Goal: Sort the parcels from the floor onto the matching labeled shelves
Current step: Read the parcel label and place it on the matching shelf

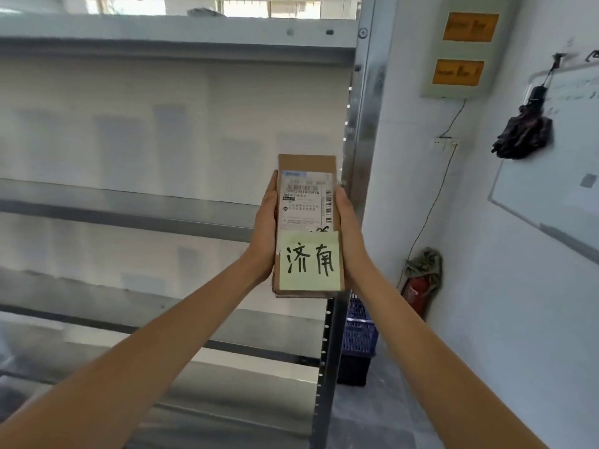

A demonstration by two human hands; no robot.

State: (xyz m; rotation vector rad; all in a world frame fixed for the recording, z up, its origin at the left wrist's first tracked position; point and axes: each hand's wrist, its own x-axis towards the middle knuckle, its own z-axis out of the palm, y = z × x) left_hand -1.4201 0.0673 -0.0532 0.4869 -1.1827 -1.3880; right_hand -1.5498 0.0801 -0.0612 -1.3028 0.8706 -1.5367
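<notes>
1. Held up at mid-frame, in front of the right end of the metal shelves (pixel 129 205): a slim cardboard parcel (pixel 308 163), long axis upright, printed face toward the camera.
2. Clamped between both palms: left hand (pixel 266 228) flat against the left long edge, right hand (pixel 348 231) against the right long edge. Fingers mostly hidden behind the box, so how far they wrap round the back cannot be told.
3. Stuck on the lower half of the face: a pale yellow note (pixel 309 260) with two handwritten characters, just below a white shipping label (pixel 304 202) with barcodes.
4. Probably light, judging by the thin profile and the arms held out at full reach. Stiff enough to keep its shape under side pressure; corners slightly worn at the bottom.
5. Plain cardboard, so likely not slippery; contents unknown, so best treated as possibly fragile.
6. Best grip: the two long edges, as now, keeping the note and label uncovered for reading against shelf labels. No shelf label legible from here.
7. Well to the right, against the wall: a whiteboard (pixel 551 189), a hanging folded umbrella (pixel 523 134), and a blue crate (pixel 358 338) on the floor near the shelf post.
</notes>
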